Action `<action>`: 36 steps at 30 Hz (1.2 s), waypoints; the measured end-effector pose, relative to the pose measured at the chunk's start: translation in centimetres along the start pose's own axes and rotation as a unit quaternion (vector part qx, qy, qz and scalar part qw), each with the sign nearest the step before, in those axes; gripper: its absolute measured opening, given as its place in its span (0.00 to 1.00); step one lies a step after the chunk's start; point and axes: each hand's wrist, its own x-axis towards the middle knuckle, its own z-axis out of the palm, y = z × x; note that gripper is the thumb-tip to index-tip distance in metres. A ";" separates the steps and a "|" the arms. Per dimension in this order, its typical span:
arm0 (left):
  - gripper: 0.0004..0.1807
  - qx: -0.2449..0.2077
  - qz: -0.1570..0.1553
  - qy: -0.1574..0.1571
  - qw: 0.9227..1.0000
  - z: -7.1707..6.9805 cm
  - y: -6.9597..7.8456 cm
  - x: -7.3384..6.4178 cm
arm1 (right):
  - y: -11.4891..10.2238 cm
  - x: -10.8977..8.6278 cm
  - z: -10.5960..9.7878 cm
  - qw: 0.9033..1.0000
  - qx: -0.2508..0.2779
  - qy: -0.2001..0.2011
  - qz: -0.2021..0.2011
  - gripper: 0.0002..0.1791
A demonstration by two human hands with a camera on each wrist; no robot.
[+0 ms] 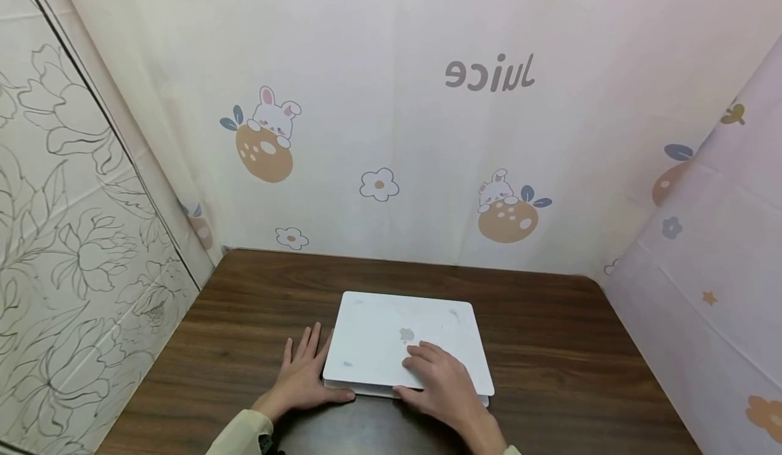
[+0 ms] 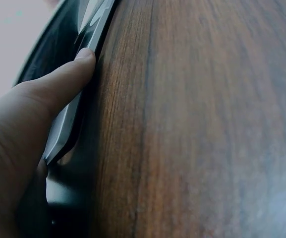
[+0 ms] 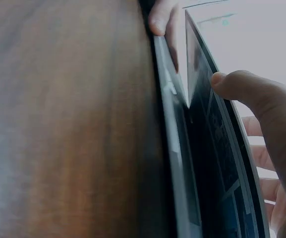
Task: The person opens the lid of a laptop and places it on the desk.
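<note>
A silver laptop lies on the wooden table, its lid raised slightly off the base, with a dark apple logo on top. My right hand pinches the lid's front edge: in the right wrist view the thumb is on the screen side of the lid, the fingers on its outer side. At the laptop's left front corner, my left hand has its fingers spread straight on the table, while its thumb presses the front edge of the base. Most of the screen and the keyboard are hidden.
The brown wooden table extends around the laptop on both sides. Behind it hangs a pale curtain printed with rabbits, fruit and flowers. Similar cloth hangs on the right, and a floral-outline sheet on the left.
</note>
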 end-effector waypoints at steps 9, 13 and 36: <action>0.72 0.006 -0.014 -0.018 1.000 0.0 0.0 0.2 | 0.0 0.9 -0.9 1.000 -0.004 -0.006 -0.003 0.19; 0.74 0.006 -0.019 -0.010 1.000 0.9 -0.8 0.6 | -0.1 1.4 -1.3 1.000 -0.009 -0.010 -0.008 0.18; 0.71 0.013 -0.036 -0.030 0.999 1.1 -1.1 0.7 | 0.5 4.0 -3.2 1.000 -0.014 -0.011 -0.016 0.16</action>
